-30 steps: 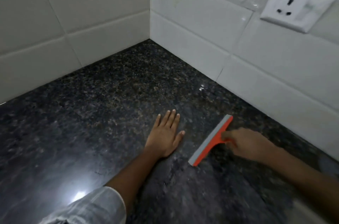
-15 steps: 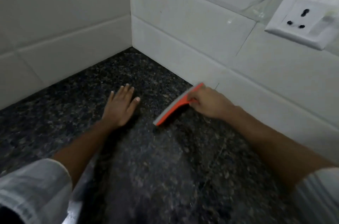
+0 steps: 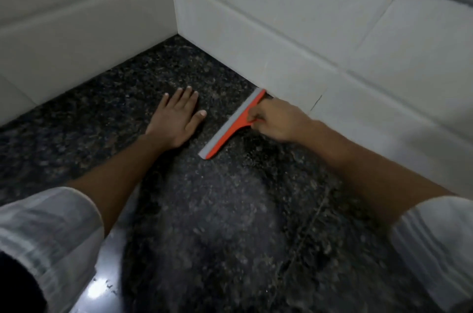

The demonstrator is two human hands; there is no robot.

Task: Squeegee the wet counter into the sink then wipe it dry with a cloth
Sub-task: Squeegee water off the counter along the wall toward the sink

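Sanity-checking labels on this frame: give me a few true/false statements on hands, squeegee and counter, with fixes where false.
1. The right hand grips the squeegee by its handle. True.
2. The left hand holds a cloth. False: it lies flat on the counter, fingers straight, holding nothing.
3. The far end of the squeegee is close to the foot of the tiled wall. True.
4. The squeegee is blue. False: its body is orange with a grey blade strip.
5. The sink shows beside the hands. False: no sink is in view.
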